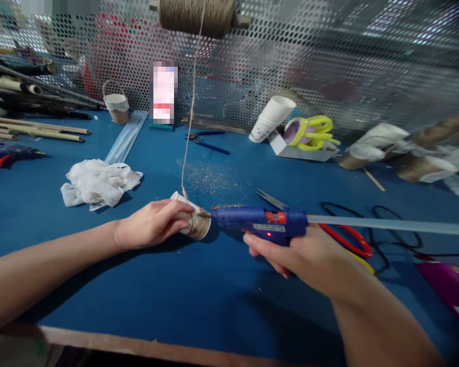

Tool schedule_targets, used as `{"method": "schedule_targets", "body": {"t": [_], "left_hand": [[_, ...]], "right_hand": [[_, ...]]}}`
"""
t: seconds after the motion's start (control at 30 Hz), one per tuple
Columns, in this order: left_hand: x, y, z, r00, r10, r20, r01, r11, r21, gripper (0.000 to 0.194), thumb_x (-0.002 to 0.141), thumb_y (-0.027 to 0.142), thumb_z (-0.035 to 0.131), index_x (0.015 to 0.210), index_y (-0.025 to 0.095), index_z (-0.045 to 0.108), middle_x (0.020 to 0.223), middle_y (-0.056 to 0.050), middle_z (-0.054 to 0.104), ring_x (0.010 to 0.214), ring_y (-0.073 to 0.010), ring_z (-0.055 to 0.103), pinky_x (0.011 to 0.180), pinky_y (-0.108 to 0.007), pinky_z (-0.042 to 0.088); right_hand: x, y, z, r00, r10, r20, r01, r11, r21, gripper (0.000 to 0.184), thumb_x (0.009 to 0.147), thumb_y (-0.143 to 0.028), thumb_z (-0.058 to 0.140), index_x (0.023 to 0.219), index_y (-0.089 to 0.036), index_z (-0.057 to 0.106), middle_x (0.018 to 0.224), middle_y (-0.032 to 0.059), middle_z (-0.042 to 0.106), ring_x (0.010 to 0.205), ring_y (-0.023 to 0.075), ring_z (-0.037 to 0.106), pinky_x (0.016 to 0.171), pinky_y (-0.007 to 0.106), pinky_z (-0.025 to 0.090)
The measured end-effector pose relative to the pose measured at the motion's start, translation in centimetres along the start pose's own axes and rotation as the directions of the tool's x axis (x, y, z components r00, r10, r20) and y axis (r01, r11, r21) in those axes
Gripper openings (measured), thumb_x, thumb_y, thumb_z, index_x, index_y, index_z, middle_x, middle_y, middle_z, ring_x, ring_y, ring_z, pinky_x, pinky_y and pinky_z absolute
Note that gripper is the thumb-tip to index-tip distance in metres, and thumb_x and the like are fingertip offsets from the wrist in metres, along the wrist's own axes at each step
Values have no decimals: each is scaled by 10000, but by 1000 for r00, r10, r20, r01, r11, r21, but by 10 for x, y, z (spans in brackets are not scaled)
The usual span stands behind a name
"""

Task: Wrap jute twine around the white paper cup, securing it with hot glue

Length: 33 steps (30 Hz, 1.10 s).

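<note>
My left hand [158, 221] is closed on a paper cup [196, 224] lying tilted on its side, its lower part wrapped in brown twine. From a spool [197, 15] hung above, a strand of twine [191, 112] runs down to the cup. In my right hand [290, 250] is a blue hot glue gun [252, 219] with a red light lit and a long glue stick [386, 224] out of its back. The gun's nozzle is at the twine-wrapped side of the cup; whether it touches is hard to tell.
Scissors [348, 239] lie under my right forearm beside a black cable [382, 239]. Crumpled white plastic [99, 183], glue sticks [128, 135] and pliers [210, 140] lie farther back. Stacked paper cups [271, 117] lean by a tray with yellow-handled scissors [309, 132]. A second glue gun [11, 153] lies left.
</note>
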<state>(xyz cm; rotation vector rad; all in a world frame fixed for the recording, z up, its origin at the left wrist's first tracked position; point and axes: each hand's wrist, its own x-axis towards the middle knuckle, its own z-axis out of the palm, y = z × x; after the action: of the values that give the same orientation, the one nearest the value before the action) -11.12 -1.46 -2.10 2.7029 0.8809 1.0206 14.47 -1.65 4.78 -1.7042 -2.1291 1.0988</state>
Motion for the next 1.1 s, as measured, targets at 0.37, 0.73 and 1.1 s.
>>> {"method": "schedule_targets", "body": {"t": [0.37,0.73,1.1], "left_hand": [[-2,3,-2,1000,0,13,0,1000,-4,173,955,214,340,1042,125,461,873,-110,683,774,-148,669,686,-242,546],[-2,4,-3,999,-10,48,12,999,-35,180,953,204,345,1051,119,471,874,-114,689,803,-153,670,716,-261,552],[-2,0,0,1000,22,10,-22,1000,10,214,967,247,321,1040,112,469,851,-116,692,740,-151,666,661,-246,547]], "right_hand": [[3,-2,1,998,-61,22,59,996,70,297,763,-438,567,569,-214,549,366,-57,461,361,104,472,423,242,422],[6,-1,0,997,-70,38,67,994,82,289,769,-424,571,583,-204,551,359,-58,462,363,102,468,441,247,420],[2,1,0,998,-37,58,30,992,125,292,755,-426,585,559,-214,535,330,-60,435,360,112,456,447,260,416]]}}
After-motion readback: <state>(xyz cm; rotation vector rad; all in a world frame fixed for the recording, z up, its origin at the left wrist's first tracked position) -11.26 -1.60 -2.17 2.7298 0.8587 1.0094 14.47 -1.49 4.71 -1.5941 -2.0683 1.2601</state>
